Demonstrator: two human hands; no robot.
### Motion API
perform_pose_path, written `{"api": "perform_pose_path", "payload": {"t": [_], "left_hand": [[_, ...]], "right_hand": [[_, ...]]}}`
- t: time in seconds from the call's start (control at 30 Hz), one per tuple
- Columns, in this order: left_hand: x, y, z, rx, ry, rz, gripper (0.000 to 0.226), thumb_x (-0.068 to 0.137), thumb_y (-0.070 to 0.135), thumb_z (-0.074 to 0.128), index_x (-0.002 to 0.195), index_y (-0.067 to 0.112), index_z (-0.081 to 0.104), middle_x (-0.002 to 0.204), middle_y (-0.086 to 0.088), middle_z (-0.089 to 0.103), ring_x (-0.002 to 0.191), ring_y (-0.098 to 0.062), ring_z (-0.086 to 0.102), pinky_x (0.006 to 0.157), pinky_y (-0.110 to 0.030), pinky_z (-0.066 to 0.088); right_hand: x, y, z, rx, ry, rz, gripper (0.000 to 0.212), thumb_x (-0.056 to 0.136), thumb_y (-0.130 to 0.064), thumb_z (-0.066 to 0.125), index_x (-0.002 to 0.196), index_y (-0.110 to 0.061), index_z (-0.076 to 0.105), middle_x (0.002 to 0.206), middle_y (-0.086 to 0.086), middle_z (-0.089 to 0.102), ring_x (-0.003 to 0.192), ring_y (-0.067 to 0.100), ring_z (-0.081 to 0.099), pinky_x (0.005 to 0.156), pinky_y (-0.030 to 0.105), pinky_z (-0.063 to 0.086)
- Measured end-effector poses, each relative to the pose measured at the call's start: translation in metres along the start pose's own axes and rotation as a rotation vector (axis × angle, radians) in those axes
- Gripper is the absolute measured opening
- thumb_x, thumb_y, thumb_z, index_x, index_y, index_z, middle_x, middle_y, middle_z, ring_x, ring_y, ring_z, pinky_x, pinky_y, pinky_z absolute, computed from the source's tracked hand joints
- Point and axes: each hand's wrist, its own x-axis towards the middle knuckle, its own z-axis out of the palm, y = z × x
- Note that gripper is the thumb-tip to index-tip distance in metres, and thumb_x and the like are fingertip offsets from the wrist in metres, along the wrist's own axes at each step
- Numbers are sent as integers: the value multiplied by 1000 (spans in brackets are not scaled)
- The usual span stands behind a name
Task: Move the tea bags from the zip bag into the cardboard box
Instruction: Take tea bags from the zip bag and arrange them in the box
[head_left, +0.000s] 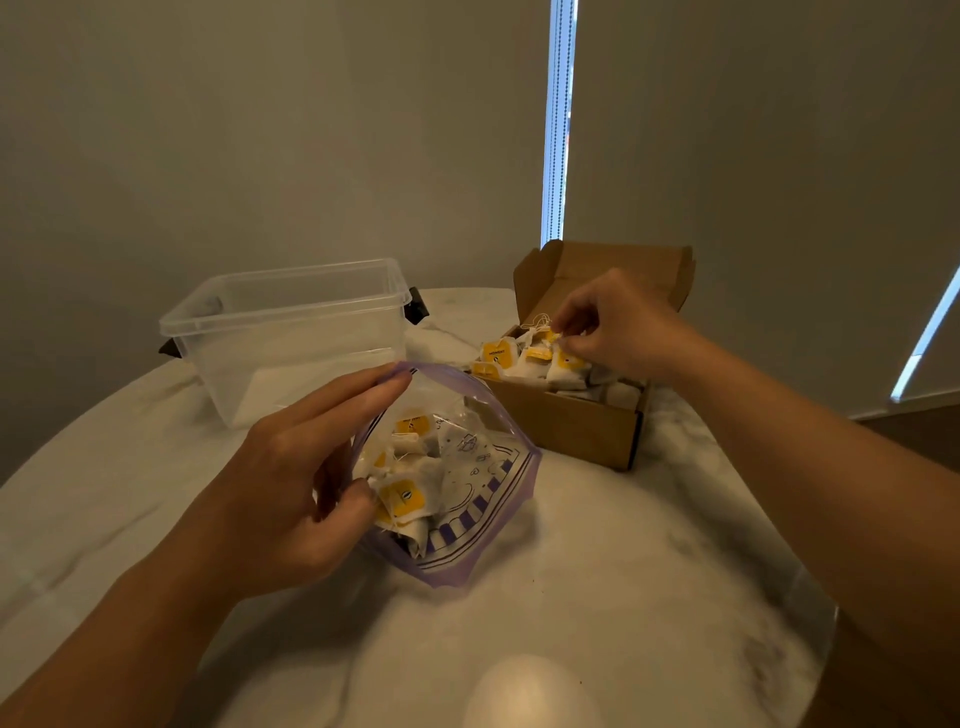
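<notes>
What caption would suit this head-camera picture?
Left hand holds the zip bag open; right hand pinches tea bags over the cardboard box.

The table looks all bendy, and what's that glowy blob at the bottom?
In the head view, the wide-angle lens curves the table at its edge; the blob is glare, probably a light reflected off the shiny top; the room is dim, with daylight only through the gap between the blinds.
</notes>
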Motion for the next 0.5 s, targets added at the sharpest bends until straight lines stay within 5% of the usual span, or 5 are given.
{"api": "perform_pose_path", "payload": {"t": [0.13,0.27,0.4,0.5], "left_hand": [[0,-1,0,-17,-4,-3,67,79,27,50,144,15,49,149,10,47,73,-16,64,53,-17,47],[1,2,0,3,-3,26,68,77,24,50,143,10,49,148,3,48,82,6,59,58,-6,42],[1,2,1,0,-12,4,69,77,26,50,145,13,48,149,7,47,74,-2,59,56,-9,44],[1,2,0,19,-9,16,69,77,22,51,144,9,48,148,2,48,95,12,55,72,0,39]], "right_hand": [[0,9,2,-69,74,-34,18,79,-16,79,97,-15,75,83,-5,69,66,-1,56,54,9,35],[-4,10,2,-68,76,-35,17,81,-19,77,97,-16,75,83,-7,67,68,0,55,56,12,37],[-22,-4,-4,-10,179,-37,10,84,-21,74,94,-22,74,84,-8,68,71,1,57,58,13,42],[-57,-35,-7,167,271,-95,7,84,-21,74,88,-26,74,77,-15,67,71,4,62,60,16,47]]}}
